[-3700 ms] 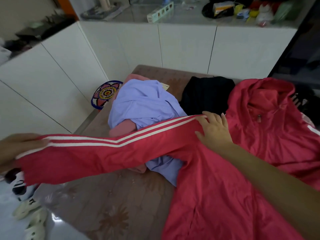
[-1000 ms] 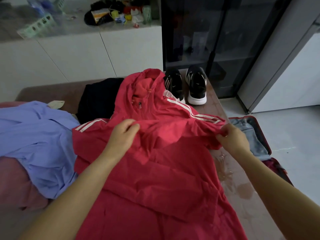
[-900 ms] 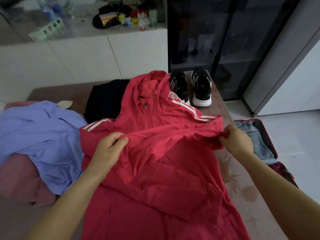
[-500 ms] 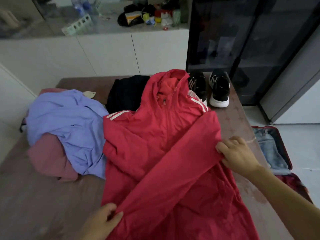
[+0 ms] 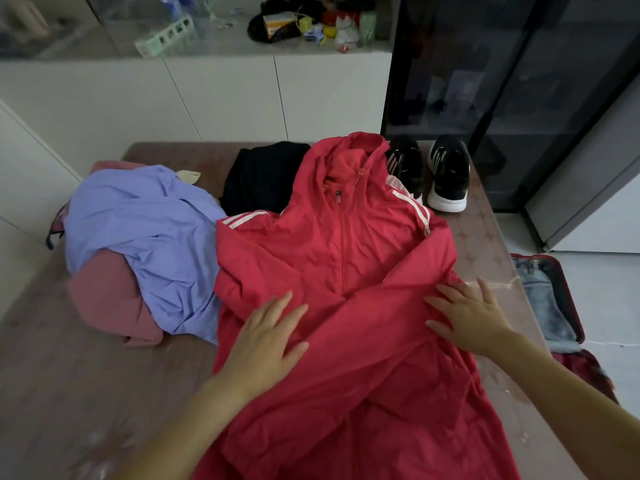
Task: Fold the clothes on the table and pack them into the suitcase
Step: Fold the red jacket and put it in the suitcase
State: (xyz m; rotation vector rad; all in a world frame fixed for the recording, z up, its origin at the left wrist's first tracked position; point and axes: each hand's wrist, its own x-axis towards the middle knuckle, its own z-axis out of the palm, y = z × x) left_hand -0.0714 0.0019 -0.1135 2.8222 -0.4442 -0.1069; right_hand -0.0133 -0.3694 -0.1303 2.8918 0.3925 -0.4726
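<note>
**Red jacket flat on the bench, both hands pressing it**

The brown bench (image 5: 69, 393) carries all the clothes. The red jacket (image 5: 329, 251) takes up its middle and near-right part, lying front up with the hood toward the far edge and the hem running off the near edge. White stripes, three together, run along each shoulder; no brand name can be read on it. One sleeve (image 5: 374, 327) is folded slantwise across the chest, from the right edge down toward the near-left.

Touching the jacket's left side, a crumpled lilac garment (image 5: 145, 230) lies over a pink one (image 5: 107, 306) near the left edge. A black garment (image 5: 263, 174) sits at the far edge, partly under the jacket's shoulder.

The suitcase (image 5: 573, 306) stands open on the floor just beside the bench's right edge, red-rimmed, with jeans (image 5: 540, 296) lying in it.

A pair of black shoes (image 5: 446, 174) with white soles and white side stripes stands at the far right corner, one of them partly hidden by the hood.

The left hand (image 5: 266, 337) lies palm down on the folded sleeve, fingers straight and slightly apart. The right hand (image 5: 467, 313) lies flat on the jacket's right edge, fingers spread wide.
</note>
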